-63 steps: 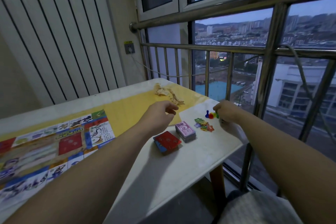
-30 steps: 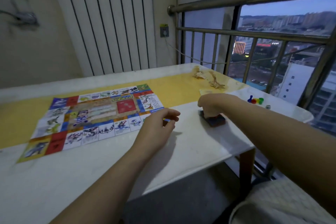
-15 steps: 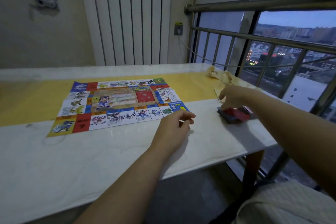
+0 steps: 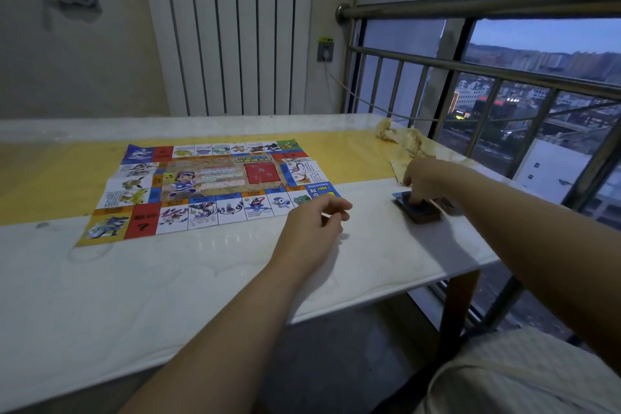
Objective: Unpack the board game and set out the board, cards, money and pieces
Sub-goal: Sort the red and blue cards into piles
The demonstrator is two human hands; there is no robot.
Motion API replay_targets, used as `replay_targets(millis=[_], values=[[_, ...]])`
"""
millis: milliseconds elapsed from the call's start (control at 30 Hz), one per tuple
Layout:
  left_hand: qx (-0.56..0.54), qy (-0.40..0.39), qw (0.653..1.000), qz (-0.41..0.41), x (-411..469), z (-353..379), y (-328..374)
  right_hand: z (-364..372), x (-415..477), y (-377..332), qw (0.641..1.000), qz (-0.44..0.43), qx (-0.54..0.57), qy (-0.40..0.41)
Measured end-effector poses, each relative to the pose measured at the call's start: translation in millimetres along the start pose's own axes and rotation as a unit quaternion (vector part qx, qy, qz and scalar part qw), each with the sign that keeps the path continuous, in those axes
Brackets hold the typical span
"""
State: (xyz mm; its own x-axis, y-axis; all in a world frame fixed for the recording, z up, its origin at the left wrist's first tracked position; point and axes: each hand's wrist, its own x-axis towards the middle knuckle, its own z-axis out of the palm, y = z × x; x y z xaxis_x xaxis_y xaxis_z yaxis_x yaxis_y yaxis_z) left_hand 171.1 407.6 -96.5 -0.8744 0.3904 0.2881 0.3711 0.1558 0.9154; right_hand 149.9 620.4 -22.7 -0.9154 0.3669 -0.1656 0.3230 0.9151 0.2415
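Note:
The paper game board (image 4: pixel 208 185) lies unfolded and flat on the table (image 4: pixel 168 279), over its yellow strip. To the right of the board sits a dark stack of cards (image 4: pixel 418 212) with a blue top. My right hand (image 4: pixel 425 176) reaches down on it, fingertips curled onto the top of the stack. A sliver of the money stack (image 4: pixel 448 206) shows just behind it, mostly hidden by my forearm. My left hand (image 4: pixel 314 223) hovers by the board's near right corner, fingers loosely curled, holding nothing. The playing pieces are out of sight.
A crumpled plastic wrapper (image 4: pixel 401 141) lies at the table's far right corner. A metal window railing (image 4: pixel 470 67) runs close along the right side of the table. A white ribbed radiator (image 4: pixel 228 27) stands on the back wall.
The view swung left, bringing the whole board into sight and losing the pieces. My right hand moved from the pieces to the card stack, whose top now shows blue instead of red.

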Motion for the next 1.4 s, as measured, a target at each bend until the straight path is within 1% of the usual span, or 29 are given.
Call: replay_targets(millis=[100, 267, 400, 467, 500, 533, 600, 667, 700, 800, 933, 1033, 1200, 1400], values=[[0.009, 0.002, 1.000, 0.001, 1, 0, 1, 4, -1, -3, 0.999, -0.010, -0.005, 0.034], [0.047, -0.010, 0.999, 0.011, 7, 7, 4, 4, -1, 5, 0.999, -0.004, 0.014, 0.050], [0.097, -0.043, 0.994, 0.029, 19, 17, 15, 5, 0, 16, 1.000, 0.002, 0.006, 0.007], [0.120, -0.067, 0.990, 0.012, 28, 26, 21, 4, 1, 17, 1.000, -0.005, 0.009, -0.011], [0.118, -0.082, 0.990, -0.010, 32, 31, 23, 4, 1, 17, 1.000, -0.010, 0.008, -0.015], [0.098, -0.099, 0.989, -0.046, 37, 36, 25, 3, 1, 17, 1.000, -0.011, 0.011, -0.019], [-0.008, -0.125, 0.982, -0.145, 42, 49, 28, 3, 3, 16, 1.000, -0.006, 0.017, -0.025], [-0.120, -0.131, 0.957, -0.228, 46, 60, 32, 2, 3, 16, 0.999, -0.003, 0.028, -0.033], [-0.151, -0.130, 0.949, -0.247, 48, 65, 34, 1, 3, 16, 0.999, -0.002, 0.036, -0.039], [-0.213, -0.120, 0.931, -0.271, 53, 80, 39, -1, 4, 17, 0.996, -0.005, 0.074, -0.054], [-0.237, -0.118, 0.923, -0.279, 53, 91, 32, -3, 6, 15, 0.990, 0.002, 0.113, -0.084], [-0.268, -0.110, 0.913, -0.288, 52, 91, 26, -5, 6, 13, 0.989, 0.007, 0.117, -0.085], [-0.256, -0.120, 0.917, -0.281, 51, 89, 26, -6, 9, 14, 0.975, 0.030, 0.169, -0.139], [-0.250, -0.112, 0.924, -0.267, 47, 88, 28, -6, 9, 13, 0.963, 0.046, 0.223, -0.144]])
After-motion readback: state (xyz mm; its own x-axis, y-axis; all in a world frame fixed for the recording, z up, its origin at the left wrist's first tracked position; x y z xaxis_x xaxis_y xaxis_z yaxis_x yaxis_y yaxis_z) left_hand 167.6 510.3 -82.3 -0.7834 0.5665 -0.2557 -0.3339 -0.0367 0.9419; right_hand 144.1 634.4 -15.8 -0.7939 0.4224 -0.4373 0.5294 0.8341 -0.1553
